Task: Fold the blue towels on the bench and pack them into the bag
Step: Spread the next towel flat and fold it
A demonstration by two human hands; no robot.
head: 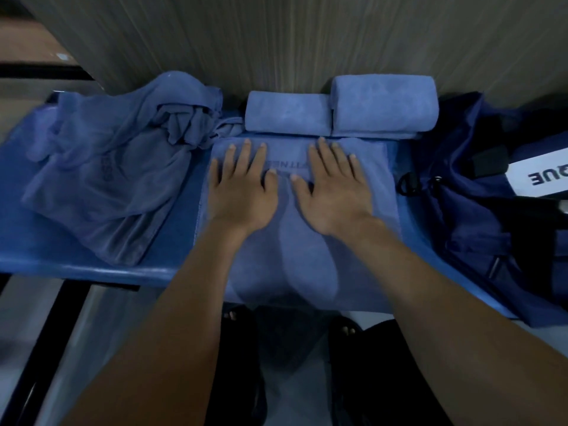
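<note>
Towel in work: blue towel (pixel 299 210), soft matte pile, laid flat at the middle of the desk, near edge hanging over the front; dark woven lettering partly hidden under the fingers.
Left grip: left hand (pixel 242 192), palm down, fingers straight and slightly spread, pressing flat on the towel's left half; holds nothing.
Right grip: right hand (pixel 335 189), palm down, fingers straight and spread, pressing flat on the towel's right half; thumbs of both hands near each other, not touching.
Folded stock: two folded towels, smaller (pixel 287 113) and larger (pixel 384 104), thick rounded blocks, side by side against the wall, just beyond the fingertips.
Unfolded stock: crumpled towels (pixel 104 167), thin and creased, heaped at the desk's left end.
Bag: navy fabric bag (pixel 479 210), slack, black straps and ring, white label with dark letters, at the right end.
Desk: blue bench (pixel 172 216), smooth, glossy, rounded front edge.
Wall: pale ribbed panel (pixel 276 35).
</note>
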